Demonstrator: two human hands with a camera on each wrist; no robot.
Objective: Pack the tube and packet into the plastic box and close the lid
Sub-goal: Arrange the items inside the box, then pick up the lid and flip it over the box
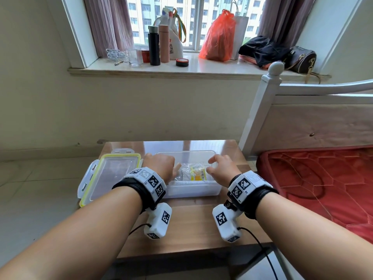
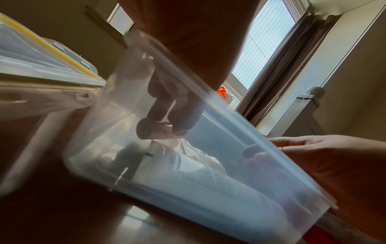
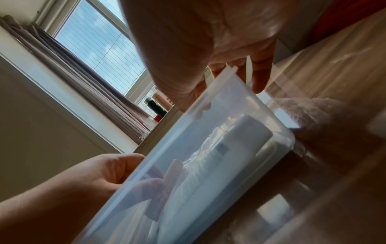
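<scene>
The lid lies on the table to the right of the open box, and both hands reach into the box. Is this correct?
Not quite. In the head view the lid lies to the left of the open box, not the right. The rest holds: the left hand and the right hand both reach into it.

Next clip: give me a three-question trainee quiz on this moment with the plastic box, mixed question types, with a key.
1. True or false: the lid is already clipped onto the plastic box.
2. Multiple choice: the lid lies (A) left of the box, (B) right of the box, (C) on the windowsill.
3. Short answer: what is the left hand doing inside the box?

Key
1. False: the lid lies off the box, on the table.
2. A.
3. In the left wrist view its fingers hold a small roll-like item in a pinch grip above the packet; the right hand has its fingers at the box's right end.
</scene>
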